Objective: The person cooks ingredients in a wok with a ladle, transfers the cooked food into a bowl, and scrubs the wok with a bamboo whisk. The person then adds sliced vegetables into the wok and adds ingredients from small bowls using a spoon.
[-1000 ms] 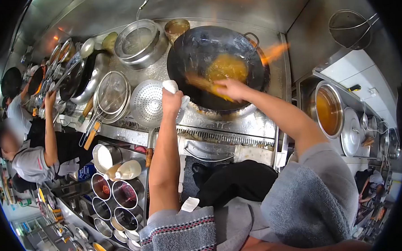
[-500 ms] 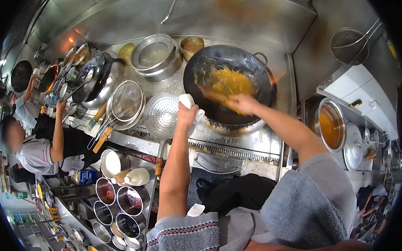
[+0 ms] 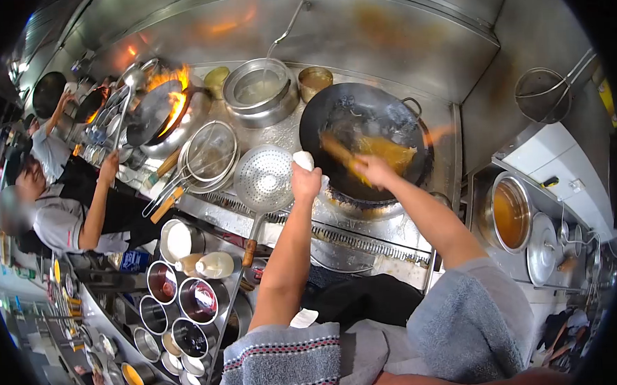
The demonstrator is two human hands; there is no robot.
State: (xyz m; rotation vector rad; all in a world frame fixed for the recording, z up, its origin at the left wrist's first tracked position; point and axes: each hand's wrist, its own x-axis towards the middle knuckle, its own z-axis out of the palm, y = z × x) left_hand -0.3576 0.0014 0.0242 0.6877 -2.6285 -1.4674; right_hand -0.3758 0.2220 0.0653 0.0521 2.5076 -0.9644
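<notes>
A large black wok [image 3: 339,102] sits on the stove, tilted, with yellowish liquid [image 3: 393,154] in its right part. My left hand [image 3: 307,182] is closed round a white cloth [image 3: 303,160] at the wok's left rim; the handle under the cloth is hidden. Over the wok's front part, my right hand [image 3: 376,171] is closed on a brush [image 3: 335,148] with a yellow handle. The brush's wide, brownish head lies against the inside of the wok. Close to my left hand, on its left, rests a perforated ladle [image 3: 265,177] with a wooden handle.
Strainers [image 3: 210,150] and a metal pot with a sieve [image 3: 257,84] stand left of the wok. Flames rise from a co-worker's wok [image 3: 157,113] at far left. Sauce containers [image 3: 198,300] fill the lower left. A pot of orange-brown liquid [image 3: 510,214] stands at right.
The view has shifted, so the stove appears lower and further right. The brush has changed angle in the wok, and the liquid has moved to the right. Flames have flared in the co-worker's wok.
</notes>
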